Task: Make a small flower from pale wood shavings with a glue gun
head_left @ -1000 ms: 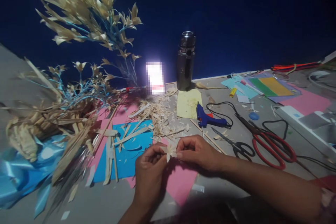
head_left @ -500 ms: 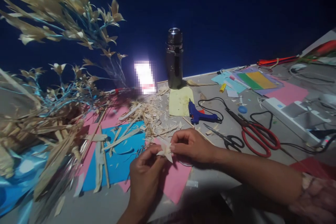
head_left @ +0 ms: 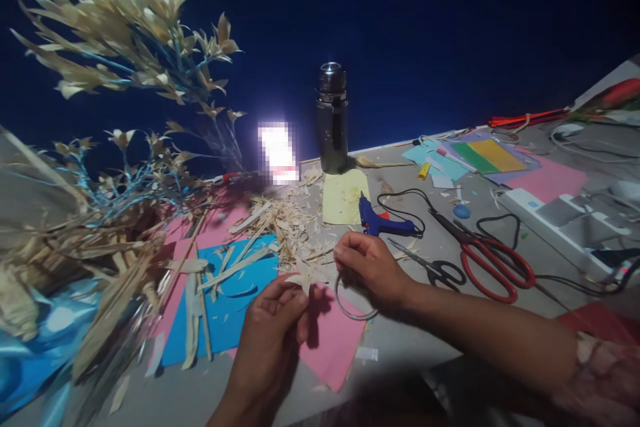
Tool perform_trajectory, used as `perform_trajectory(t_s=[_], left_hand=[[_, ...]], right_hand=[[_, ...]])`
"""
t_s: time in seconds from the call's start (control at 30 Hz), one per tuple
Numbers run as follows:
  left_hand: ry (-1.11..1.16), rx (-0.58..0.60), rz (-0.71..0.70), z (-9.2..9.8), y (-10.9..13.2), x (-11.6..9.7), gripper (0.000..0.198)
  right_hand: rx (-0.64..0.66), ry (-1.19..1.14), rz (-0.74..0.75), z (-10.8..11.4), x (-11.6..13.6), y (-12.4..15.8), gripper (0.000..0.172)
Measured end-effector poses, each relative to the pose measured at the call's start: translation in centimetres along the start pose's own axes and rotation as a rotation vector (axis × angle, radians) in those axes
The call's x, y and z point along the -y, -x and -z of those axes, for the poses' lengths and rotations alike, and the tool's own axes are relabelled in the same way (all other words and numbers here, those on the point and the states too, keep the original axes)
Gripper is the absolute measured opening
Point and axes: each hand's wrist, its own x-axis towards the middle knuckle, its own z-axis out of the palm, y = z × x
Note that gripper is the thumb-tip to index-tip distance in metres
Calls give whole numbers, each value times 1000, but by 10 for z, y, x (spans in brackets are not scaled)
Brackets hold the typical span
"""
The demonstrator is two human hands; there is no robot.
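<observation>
A small pale flower of dry husk petals (head_left: 306,278) is pinched by its base between the thumb and fingers of my left hand (head_left: 277,320), above the pink sheet (head_left: 336,347). To the right and slightly farther off, my right hand (head_left: 370,267) has its fingers curled together. What they hold, if anything, is hidden. A thin grey ring (head_left: 354,315) shows beneath the right hand, partly covered by it. The blue glue gun (head_left: 387,221) rests just beyond that hand, and small dark-handled scissors (head_left: 443,273) lie to its right.
Large red-handled scissors (head_left: 495,267) and a white power strip (head_left: 555,230) lie at right. A dark flask (head_left: 333,123) stands at the back beside a bright light (head_left: 278,153). Husk strips cover a blue sheet (head_left: 230,303). A branching husk-flower arrangement (head_left: 150,47) rises at left.
My right hand has let go of the husk flower and moved slightly up and right. The flower stays in my left hand, which has shifted a little left. More of the grey ring shows.
</observation>
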Motion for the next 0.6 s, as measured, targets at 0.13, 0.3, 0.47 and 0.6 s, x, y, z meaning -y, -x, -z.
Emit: perform_trajectory(t_s=[0.13, 0.3, 0.47, 0.6], left_hand=[[-32, 11, -10, -1, 0, -1, 27], [-225, -43, -84, 2, 5, 0, 23], [-274, -53, -91, 4, 4, -1, 23], [21, 3, 51, 5, -1, -8, 32]], right_hand=[[68, 119, 46, 2, 6, 0, 45], [163, 191, -70, 1, 10, 3, 32], [180, 225, -87, 0, 9, 5, 16], [120, 91, -112, 0, 7, 2, 18]])
